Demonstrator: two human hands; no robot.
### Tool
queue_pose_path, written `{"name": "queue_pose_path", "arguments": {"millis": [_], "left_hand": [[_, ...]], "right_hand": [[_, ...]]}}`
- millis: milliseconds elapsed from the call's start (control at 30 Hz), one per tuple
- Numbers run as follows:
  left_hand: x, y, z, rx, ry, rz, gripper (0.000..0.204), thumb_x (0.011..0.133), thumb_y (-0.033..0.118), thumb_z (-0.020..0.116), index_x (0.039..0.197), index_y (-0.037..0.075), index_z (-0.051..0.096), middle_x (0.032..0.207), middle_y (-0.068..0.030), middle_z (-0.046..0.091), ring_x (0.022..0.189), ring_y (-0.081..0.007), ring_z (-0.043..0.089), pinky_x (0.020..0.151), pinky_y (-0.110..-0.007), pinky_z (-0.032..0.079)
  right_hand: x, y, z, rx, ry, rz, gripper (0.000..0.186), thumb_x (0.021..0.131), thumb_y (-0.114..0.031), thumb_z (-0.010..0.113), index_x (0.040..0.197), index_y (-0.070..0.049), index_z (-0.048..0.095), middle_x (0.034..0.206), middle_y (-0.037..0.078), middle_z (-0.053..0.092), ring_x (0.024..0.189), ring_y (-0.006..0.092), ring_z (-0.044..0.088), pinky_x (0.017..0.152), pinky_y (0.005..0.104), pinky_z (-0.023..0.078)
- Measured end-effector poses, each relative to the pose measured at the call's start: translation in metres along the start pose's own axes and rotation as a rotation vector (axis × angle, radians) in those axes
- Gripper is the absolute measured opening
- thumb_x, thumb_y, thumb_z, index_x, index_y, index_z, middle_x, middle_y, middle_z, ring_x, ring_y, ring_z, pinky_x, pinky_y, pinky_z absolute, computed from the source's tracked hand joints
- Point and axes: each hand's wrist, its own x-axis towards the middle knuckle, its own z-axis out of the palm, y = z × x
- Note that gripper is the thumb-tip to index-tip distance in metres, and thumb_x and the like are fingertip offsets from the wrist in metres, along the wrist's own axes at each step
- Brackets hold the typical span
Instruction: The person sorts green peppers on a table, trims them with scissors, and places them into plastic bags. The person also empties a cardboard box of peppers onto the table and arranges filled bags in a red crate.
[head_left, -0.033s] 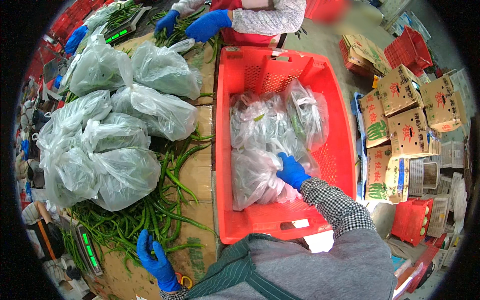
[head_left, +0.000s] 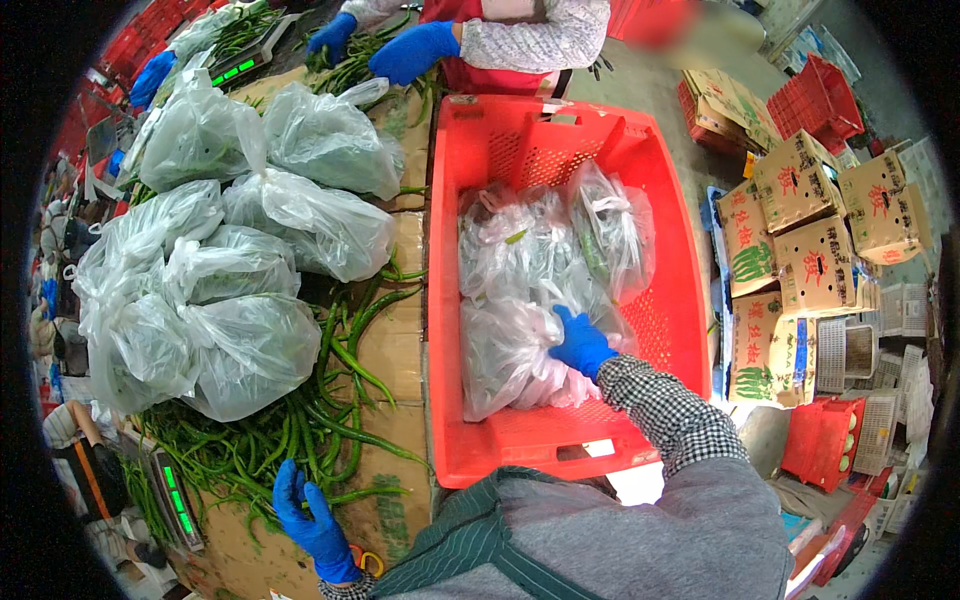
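Observation:
My right hand, in a blue glove, reaches into a red plastic crate. Its fingers are closed on the side of a knotted clear plastic bag lying at the crate's near left. More filled bags lie beyond it, among them a bag with green peppers showing through. My left hand, also blue-gloved, is empty with its fingers apart. It hovers beside the near edge of a pile of long green peppers on the cardboard-covered table.
Several full plastic bags sit on the table. Orange-handled scissors lie by my left wrist, and a scale stands left. Across the table, a co-worker's gloved hands handle peppers. Cardboard boxes are stacked right of the crate.

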Motion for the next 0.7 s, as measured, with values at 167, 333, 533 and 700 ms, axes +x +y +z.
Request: {"name": "queue_pose_path", "arguments": {"millis": [167, 333, 533, 700], "left_hand": [[-0.005, 0.006, 0.007, -0.034, 0.008, 0.006, 0.035, 0.089, 0.001, 0.051, 0.123, 0.0, 0.049, 0.124, -0.0129, 0.051, 0.108, -0.022, 0.054, 0.091, -0.032, 0.045], [-0.006, -0.003, -0.001, -0.043, 0.006, 0.006, 0.035, 0.089, 0.003, 0.051, 0.124, 0.001, 0.049, 0.124, -0.0132, 0.051, 0.107, -0.0224, 0.054, 0.09, -0.032, 0.045], [-0.004, -0.019, -0.012, 0.025, 0.046, 0.042, 0.034, 0.089, 0.003, 0.052, 0.123, 0.001, 0.05, 0.123, -0.0129, 0.051, 0.105, -0.0221, 0.054, 0.088, -0.031, 0.046], [0.004, 0.014, 0.016, -0.047, -0.087, 0.121, 0.033, 0.086, 0.003, 0.056, 0.119, 0.001, 0.054, 0.118, -0.0108, 0.056, 0.105, -0.0221, 0.055, 0.089, -0.032, 0.043]], "right_hand": [[0.024, 0.014, 0.042, 0.002, -0.093, 0.065, 0.059, 0.075, -0.038, 0.062, 0.123, -0.008, 0.048, 0.1, 0.024, 0.061, 0.093, 0.0392, 0.059, 0.083, 0.0431, 0.046], [0.027, 0.004, 0.013, 0.509, -0.079, -0.031, 0.039, 0.072, -0.023, 0.062, 0.106, -0.002, 0.062, 0.097, 0.02, 0.064, 0.091, 0.0322, 0.062, 0.081, 0.038, 0.046], [0.006, -0.017, -0.07, 0.844, -0.167, 0.067, 0.038, 0.071, -0.013, 0.064, 0.106, 0.003, 0.061, 0.096, 0.01, 0.065, 0.088, 0.0188, 0.059, 0.078, 0.0305, 0.046], [0.03, 0.001, -0.029, 0.844, -0.145, 0.073, 0.039, 0.067, -0.015, 0.067, 0.103, 0.001, 0.063, 0.094, 0.01, 0.065, 0.082, 0.0197, 0.058, 0.072, 0.0313, 0.046]]}}
